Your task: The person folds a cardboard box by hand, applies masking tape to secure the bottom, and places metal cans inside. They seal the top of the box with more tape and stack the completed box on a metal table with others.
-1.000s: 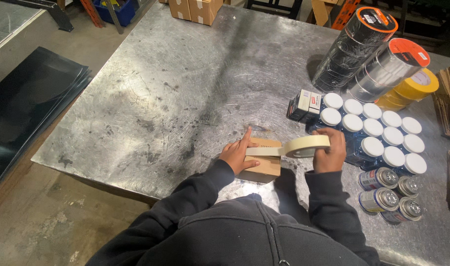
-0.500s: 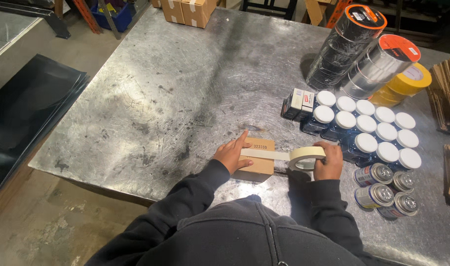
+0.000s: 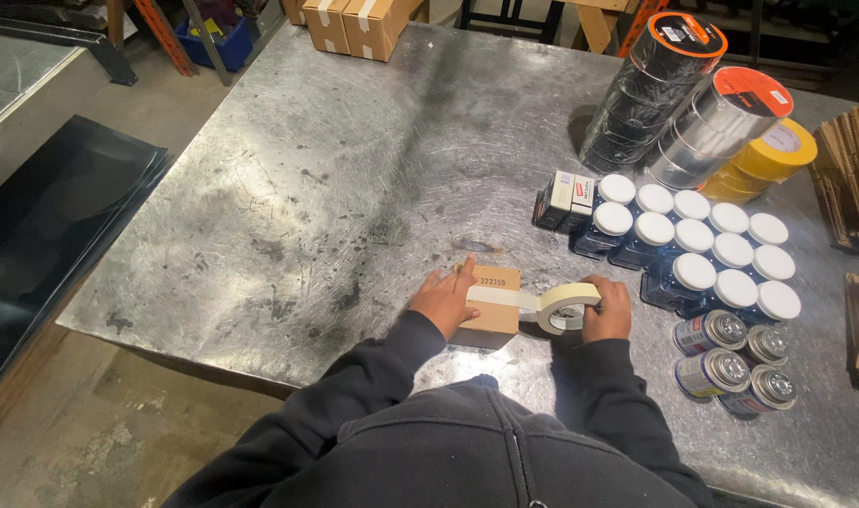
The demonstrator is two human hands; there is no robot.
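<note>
Left hand [image 3: 443, 299] on small box [image 3: 491, 309], right hand [image 3: 606, 310] w/ tape roll [image 3: 567, 307], strip running left-right

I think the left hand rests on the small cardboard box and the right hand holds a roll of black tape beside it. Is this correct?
Not quite: the roll of tape is cream-coloured, not black, as the head view shows. The rest holds: the left hand rests on the small cardboard box, and the right hand holds the roll beside it, with a strip running across the box top.
</note>
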